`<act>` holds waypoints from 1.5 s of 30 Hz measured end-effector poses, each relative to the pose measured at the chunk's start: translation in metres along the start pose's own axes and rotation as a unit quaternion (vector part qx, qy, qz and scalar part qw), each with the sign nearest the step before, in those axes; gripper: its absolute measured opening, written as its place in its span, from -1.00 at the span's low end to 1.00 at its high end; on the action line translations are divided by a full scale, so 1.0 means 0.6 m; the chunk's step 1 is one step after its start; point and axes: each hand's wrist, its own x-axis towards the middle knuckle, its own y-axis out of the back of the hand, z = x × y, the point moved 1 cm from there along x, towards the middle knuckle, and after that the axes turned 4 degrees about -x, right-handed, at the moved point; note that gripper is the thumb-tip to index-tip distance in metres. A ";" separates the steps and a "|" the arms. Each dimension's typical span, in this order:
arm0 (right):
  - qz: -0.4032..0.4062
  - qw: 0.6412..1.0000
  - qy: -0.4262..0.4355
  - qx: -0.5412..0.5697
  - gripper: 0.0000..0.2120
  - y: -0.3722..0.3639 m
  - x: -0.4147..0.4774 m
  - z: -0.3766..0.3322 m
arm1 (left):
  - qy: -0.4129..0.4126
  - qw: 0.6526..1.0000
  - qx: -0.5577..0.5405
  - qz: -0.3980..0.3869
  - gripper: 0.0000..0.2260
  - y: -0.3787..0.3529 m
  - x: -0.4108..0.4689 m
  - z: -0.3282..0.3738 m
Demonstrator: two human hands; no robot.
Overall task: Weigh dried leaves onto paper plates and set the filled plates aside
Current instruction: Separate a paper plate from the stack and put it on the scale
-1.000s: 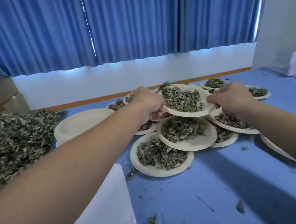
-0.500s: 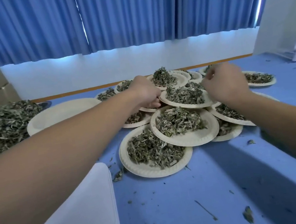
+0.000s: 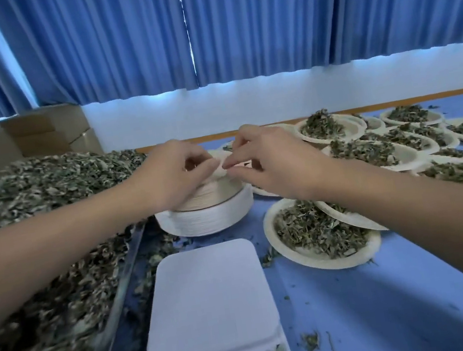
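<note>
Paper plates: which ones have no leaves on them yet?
The stack of empty plates beyond the scale, its top pinched by the left hand and right hand; plates to its right all carry leaves.

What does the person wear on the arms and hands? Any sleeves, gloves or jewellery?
Nothing worn shows. The left hand and the right hand have no gloves, rings or watch that I can see, and no sleeve is in view on either arm.

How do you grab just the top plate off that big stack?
Pinch the top plate by its thin rim, from above, as the left hand and right hand seem to. Plates nest tightly in the stack, so only that lip sticks out enough for fingers to peel one free.
</note>
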 end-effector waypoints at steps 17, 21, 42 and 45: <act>-0.094 0.991 0.089 -0.035 -0.77 -0.016 0.039 -0.032 | -0.076 0.995 -0.018 -0.063 -0.85 0.041 -0.055 -0.063; -0.094 0.990 0.094 -0.038 -0.77 -0.016 0.040 -0.032 | -0.096 0.992 0.004 -0.081 -0.83 0.043 -0.055 -0.061; -0.108 0.977 0.128 -0.128 -0.69 -0.011 0.045 -0.040 | -0.185 0.969 0.131 -0.093 -0.76 0.058 -0.058 -0.051; -0.126 0.970 0.134 -0.157 -0.66 -0.008 0.046 -0.044 | -0.187 0.970 0.119 -0.094 -0.77 0.057 -0.058 -0.050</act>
